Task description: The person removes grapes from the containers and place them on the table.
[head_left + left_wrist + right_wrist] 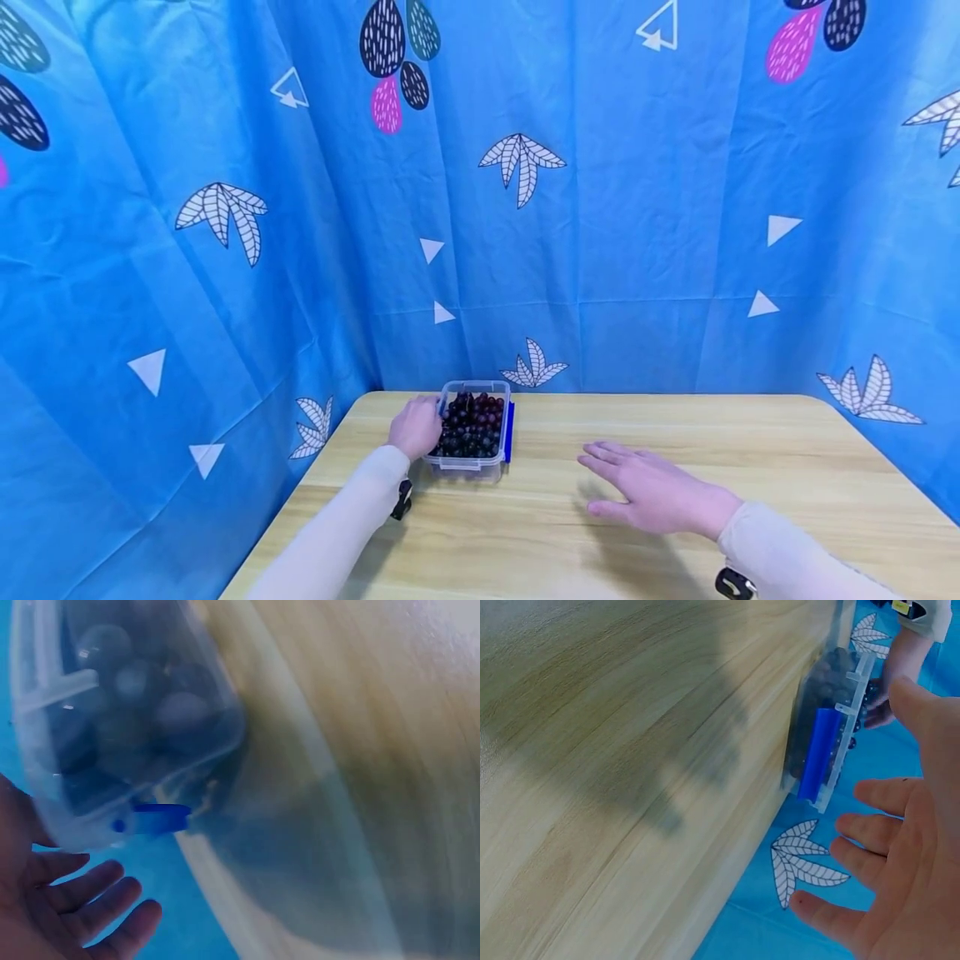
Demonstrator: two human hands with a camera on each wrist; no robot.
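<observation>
The largest thing, a blue printed curtain [637,208], hangs behind a clear container [480,473] and also along its left. Under the container spreads the wood-grain tabletop [570,517], and the container stands near its far left corner. Two pale sleeves come in from nearer than the container, the left sleeve [337,525] ending close beside it, the right sleeve [795,554] well to its right. The container is uncovered and filled with dark fruit [472,425]. Its walls look like thin, smooth plastic, stiff enough to keep their shape but likely to flex under a hard squeeze; full as it is, it probably has real weight, so the sounder hold seems to be on opposite side walls, just under the rim, kept level. The right hand [660,492] hangs to the right of the container, well apart from it, fingers spread and thumb held away. The left hand [416,427] is at the container's left rim; its fingers look slightly parted and loosely extended, though I cannot tell whether the tips touch. Down the container's right side hangs a blue clip [509,433], a poor lifting point. Smallest, the single fruits look round, slick and easily bruised.
</observation>
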